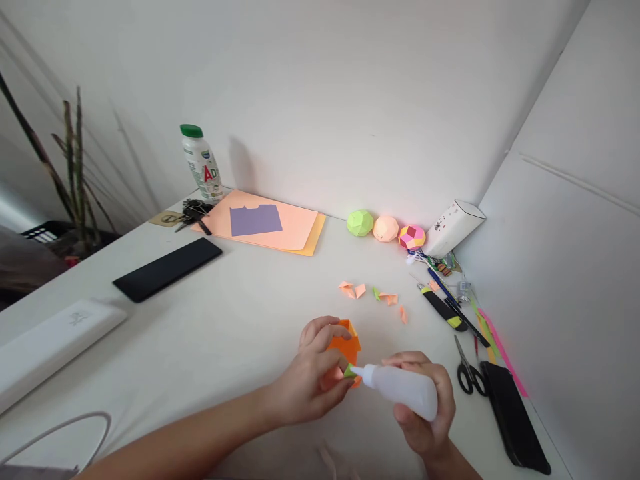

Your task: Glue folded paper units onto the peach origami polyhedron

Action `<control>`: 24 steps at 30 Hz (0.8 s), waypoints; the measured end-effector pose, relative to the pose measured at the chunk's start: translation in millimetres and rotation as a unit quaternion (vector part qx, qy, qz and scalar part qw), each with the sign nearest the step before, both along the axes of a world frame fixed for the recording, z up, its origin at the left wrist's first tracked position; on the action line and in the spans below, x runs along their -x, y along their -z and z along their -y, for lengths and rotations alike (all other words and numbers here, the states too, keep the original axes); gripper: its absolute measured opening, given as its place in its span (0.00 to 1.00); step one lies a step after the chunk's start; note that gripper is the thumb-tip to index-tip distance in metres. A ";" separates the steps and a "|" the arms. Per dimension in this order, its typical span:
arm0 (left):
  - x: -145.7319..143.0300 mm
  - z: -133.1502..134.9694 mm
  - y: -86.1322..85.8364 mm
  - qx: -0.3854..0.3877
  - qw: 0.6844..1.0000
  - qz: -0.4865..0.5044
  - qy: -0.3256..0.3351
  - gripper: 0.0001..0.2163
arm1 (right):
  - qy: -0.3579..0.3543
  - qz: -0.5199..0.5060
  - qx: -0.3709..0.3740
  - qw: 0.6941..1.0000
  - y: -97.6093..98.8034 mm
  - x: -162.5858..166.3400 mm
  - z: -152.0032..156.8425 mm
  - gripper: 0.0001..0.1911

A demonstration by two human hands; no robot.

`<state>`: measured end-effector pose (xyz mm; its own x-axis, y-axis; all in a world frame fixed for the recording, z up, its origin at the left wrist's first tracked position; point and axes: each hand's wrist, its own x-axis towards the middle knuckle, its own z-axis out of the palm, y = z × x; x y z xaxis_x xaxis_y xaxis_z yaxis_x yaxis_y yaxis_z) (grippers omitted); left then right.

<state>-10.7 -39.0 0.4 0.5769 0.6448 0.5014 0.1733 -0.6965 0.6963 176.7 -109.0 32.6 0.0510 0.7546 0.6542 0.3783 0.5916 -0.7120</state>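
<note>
My left hand (311, 373) is closed around a small orange folded-paper piece (345, 345) with a bit of green at its lower edge, held just above the white table (210, 333). My right hand (425, 407) grips a white squeeze bottle of glue (400, 387). Its nozzle points left and touches the paper piece at the green spot. Beyond the hands lie several small folded paper bits (373, 293) in peach, orange and green.
Three paper balls, green (360, 223), peach (385, 228) and pink-yellow (412, 237), stand by the back wall beside a white box (454, 227). Scissors (469, 370), a cutter (443, 310), pens and a dark case (515, 417) lie right. Paper sheets (270, 227), a black phone (167, 268), keys and a bottle (201, 163) lie left.
</note>
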 end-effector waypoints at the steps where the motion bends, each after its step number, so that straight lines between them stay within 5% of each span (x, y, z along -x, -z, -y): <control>1: 0.0 -0.1 0.4 -0.002 1.000 -0.001 0.000 0.03 | 0.000 0.004 -0.001 1.000 0.3 -0.4 0.1 0.17; 24: 0.3 -1.7 -1.5 -0.009 1.000 -0.008 -0.012 0.02 | -0.002 0.060 -0.023 0.998 -2.0 -1.3 1.4 0.23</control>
<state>-11.0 -37.3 1.9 0.5694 0.6492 0.5043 0.2012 -0.7049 0.6802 177.9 -110.4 34.6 -0.0330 0.7243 0.6887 0.4574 0.6236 -0.6339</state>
